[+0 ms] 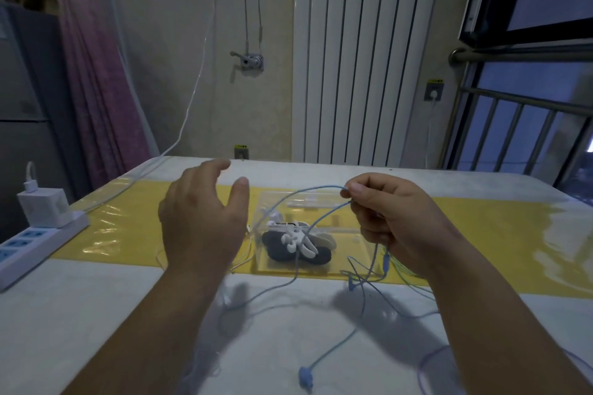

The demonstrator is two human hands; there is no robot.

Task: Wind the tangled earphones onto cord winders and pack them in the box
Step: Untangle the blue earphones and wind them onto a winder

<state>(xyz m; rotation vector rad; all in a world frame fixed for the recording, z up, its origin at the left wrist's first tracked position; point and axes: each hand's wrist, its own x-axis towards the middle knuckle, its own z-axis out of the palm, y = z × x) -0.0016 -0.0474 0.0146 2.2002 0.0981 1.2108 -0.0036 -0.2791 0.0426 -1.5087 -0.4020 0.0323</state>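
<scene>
My right hand (391, 221) pinches the thin cord of the blue earphones (304, 377) above one clear plastic box (346, 237). My left hand (200, 218) hovers spread, holding nothing. The cord trails over the white tabletop (96, 314). In the box lie white winders (295, 239) and dark oval ones; I cannot count them.

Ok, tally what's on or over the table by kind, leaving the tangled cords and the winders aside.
Hands: 2, left open, right pinching the blue cord
Clear box: 1
Power strip: 1
Charger plugged into the strip: 1
Yellow mat: 1
Total: 6
</scene>
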